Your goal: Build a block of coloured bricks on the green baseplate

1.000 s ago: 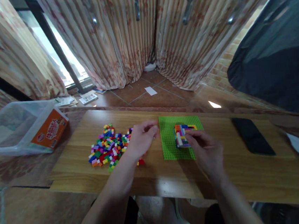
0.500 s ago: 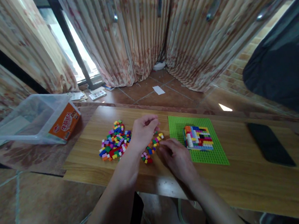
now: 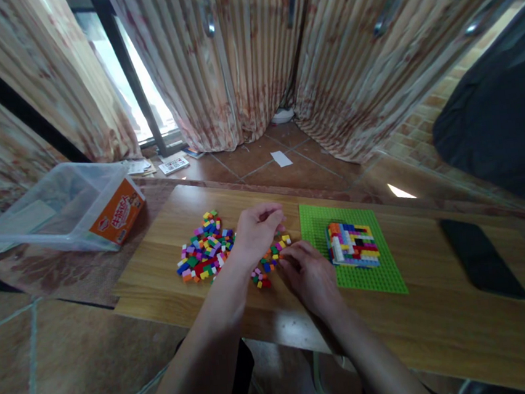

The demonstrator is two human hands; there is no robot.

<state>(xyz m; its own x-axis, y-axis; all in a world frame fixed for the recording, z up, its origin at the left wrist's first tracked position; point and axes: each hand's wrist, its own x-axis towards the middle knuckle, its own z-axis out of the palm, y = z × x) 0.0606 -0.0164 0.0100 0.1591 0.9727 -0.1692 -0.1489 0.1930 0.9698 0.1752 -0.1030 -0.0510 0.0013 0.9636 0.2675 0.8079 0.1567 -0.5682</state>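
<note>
One table (image 3: 421, 305), two hands (image 3: 257, 233) (image 3: 314, 277), one baseplate (image 3: 313, 226), many loose bricks (image 3: 205, 252)

One head-worn camera is looking forward and down from above and behind the person's forearms (image 3: 218, 313), which are reaching in from the bottom edge. It is facing across the wooden table (image 3: 432, 323) toward curtains (image 3: 190, 74) that are filling much of the upper half. The left hand (image 3: 257, 234) and right hand (image 3: 311, 274) are appearing near mid-frame (the view is spreading wide, taking in a plastic bin (image 3: 120, 214) at the left). The table's far edge is slanting down rightward.
</note>
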